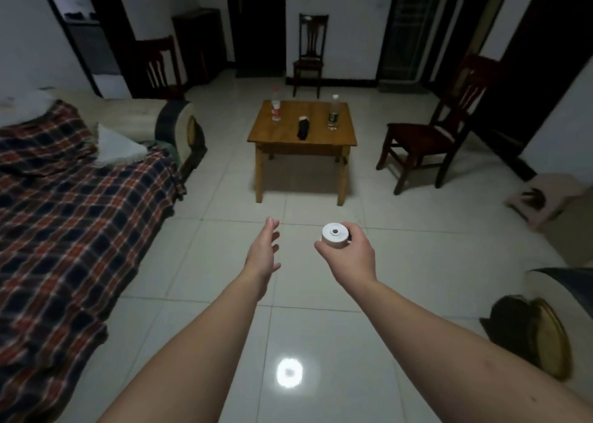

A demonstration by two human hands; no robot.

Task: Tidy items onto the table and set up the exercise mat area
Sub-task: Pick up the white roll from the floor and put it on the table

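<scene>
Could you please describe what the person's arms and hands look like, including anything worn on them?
The left forearm and right forearm are bare to the frame's edge, with no sleeve in view. The left hand and the right hand wear no gloves, and no watch, bracelet or ring shows on either wrist or the visible fingers.
</scene>
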